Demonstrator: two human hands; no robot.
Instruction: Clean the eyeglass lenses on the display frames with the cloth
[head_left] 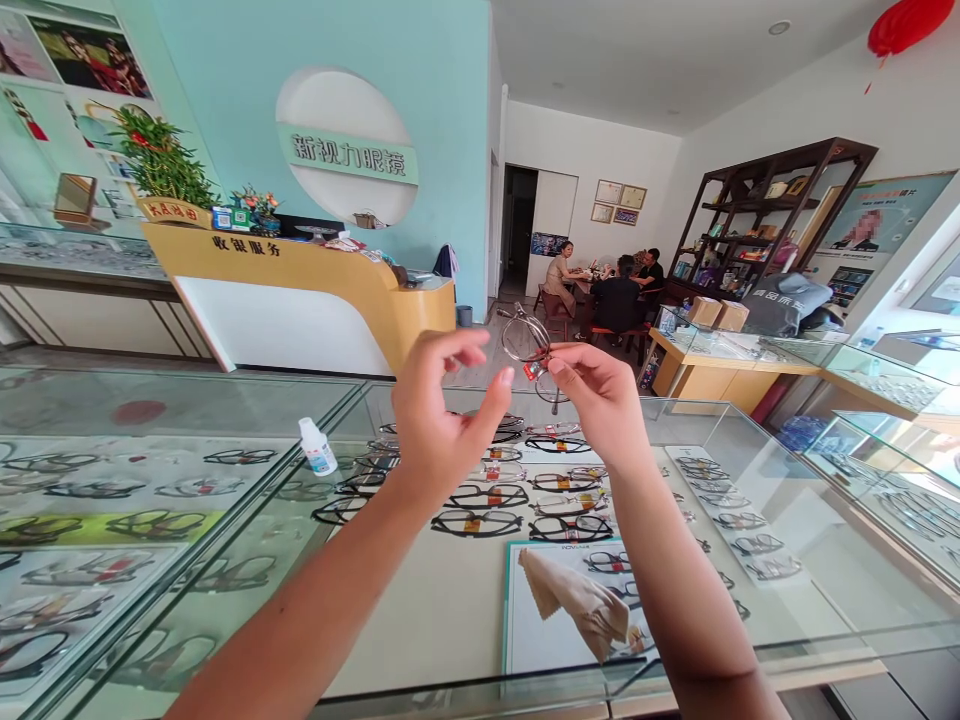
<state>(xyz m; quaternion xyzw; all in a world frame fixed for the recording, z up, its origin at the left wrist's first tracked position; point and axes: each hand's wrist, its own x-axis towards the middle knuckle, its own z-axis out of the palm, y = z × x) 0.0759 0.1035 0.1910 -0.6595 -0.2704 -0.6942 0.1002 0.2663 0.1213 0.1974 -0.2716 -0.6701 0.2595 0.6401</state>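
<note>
A pair of thin-rimmed eyeglasses (523,338) with a small red tag is raised above the glass display case (420,610). My right hand (600,400) pinches the glasses near the middle of the frame. To their left, my left hand (446,405) is held up with fingers curved and thumb apart, nothing between them. Below both hands, several eyeglass frames (480,523) are laid out in rows. A beige cleaning cloth (574,600) lies nearer to me, below my right hand. The small white bottle (318,448) stands on the glass left of my left forearm.
More display cases with glasses (761,545) flank me on both sides. Ahead is a yellow and white counter (300,300) with a potted plant (161,160). Several people (619,300) sit round a table at the back, near a dark wooden shelf (750,215).
</note>
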